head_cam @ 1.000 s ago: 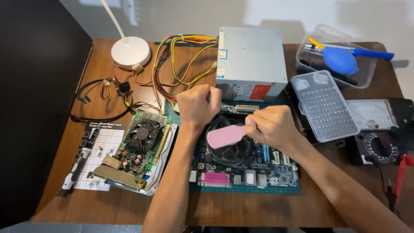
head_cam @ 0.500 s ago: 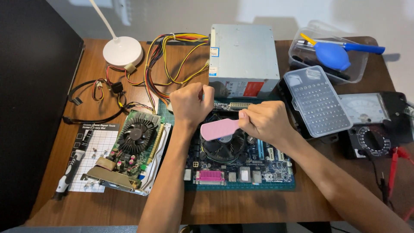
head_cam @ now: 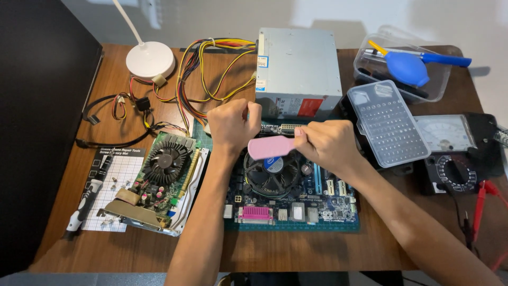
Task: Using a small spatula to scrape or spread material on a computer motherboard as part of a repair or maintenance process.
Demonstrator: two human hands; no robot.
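Observation:
My right hand [head_cam: 325,144] grips a flat pink tool [head_cam: 270,147] by one end and holds it level above the round cooler fan [head_cam: 272,173] of a blue motherboard [head_cam: 317,204]. My left hand [head_cam: 233,124] is curled into a fist just left of the tool's free end, over the board's top edge. Nothing shows inside the fist. Both forearms reach in from the near edge of the wooden table [head_cam: 317,254].
A graphics card [head_cam: 159,182] lies left of the board on a white mat with a screwdriver [head_cam: 84,204]. Behind are a grey power supply [head_cam: 296,66] with loose cables [head_cam: 206,74], a lamp base [head_cam: 150,59], a bit case [head_cam: 389,123], a multimeter [head_cam: 450,153] and a tub holding a blue blower [head_cam: 407,68].
Both hands stay close together above the fan. The pink tool sits slightly higher over it. The view has shifted a little.

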